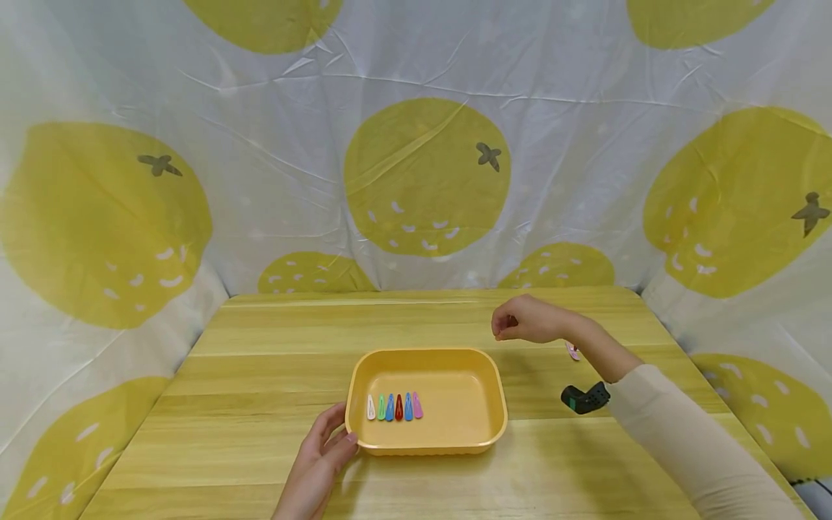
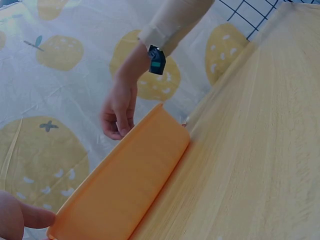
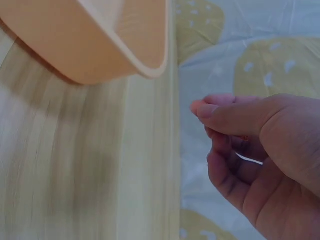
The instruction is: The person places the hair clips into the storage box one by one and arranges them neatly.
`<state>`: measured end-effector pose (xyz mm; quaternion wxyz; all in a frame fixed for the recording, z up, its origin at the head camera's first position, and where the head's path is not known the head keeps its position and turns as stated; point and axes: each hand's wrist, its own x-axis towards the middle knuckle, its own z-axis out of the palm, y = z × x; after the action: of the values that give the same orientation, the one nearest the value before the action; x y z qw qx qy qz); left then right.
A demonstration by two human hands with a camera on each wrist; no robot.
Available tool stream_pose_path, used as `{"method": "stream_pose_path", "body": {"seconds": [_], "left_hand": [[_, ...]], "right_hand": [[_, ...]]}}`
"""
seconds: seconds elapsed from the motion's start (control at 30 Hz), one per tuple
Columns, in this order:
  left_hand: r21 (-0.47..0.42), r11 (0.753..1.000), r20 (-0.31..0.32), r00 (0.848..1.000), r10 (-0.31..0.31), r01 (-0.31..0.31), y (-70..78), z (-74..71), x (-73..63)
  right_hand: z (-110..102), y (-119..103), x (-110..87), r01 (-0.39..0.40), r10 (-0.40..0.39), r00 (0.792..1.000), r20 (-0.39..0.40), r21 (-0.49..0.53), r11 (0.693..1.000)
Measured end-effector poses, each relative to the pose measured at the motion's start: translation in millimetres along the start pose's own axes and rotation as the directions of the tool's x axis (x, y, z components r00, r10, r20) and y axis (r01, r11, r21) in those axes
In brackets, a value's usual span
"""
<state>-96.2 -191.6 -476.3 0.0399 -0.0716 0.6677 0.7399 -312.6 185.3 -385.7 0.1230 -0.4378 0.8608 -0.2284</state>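
Note:
A yellow plastic tray [image 1: 455, 449] stands on the table, with several hair clips [image 1: 399, 408] in a row on its floor: white, green, blue, red, blue and pink. My left hand [image 1: 320, 455] holds the tray's left front corner, thumb at the rim; the left wrist view shows the tray's outer wall [image 2: 125, 175] beside that thumb. Beyond the tray's back right corner, my right hand [image 1: 529, 319] is raised above the table. Its thumb and forefinger pinch a small orange hair clip [image 3: 244, 137], mostly hidden by the fingers.
A pink hair clip [image 1: 573, 352] lies on the table [image 1: 279, 332] near the right forearm and is partly covered by it. A black device [image 1: 585, 398] is at the right wrist. A lemon-print curtain [image 1: 422, 58] hangs behind and at both sides of the table.

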Motion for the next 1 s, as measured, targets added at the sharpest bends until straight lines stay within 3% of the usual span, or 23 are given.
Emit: {"method": "stream_pose_path", "body": {"seconds": [0.57, 1.0], "left_hand": [[0.002, 1.0, 0.003, 1.0, 0.018, -0.018, -0.4, 0.3, -1.7], [-0.003, 1.0, -0.006, 1.0, 0.012, -0.012, -1.4, -0.1, -0.8]], "right_hand": [[9, -33, 33.5, 0.077, -0.076, 0.996, 0.052, -0.025, 0.997], [25, -54, 60.4, 0.074, -0.06, 0.979, 0.197, -0.064, 0.995]]}}
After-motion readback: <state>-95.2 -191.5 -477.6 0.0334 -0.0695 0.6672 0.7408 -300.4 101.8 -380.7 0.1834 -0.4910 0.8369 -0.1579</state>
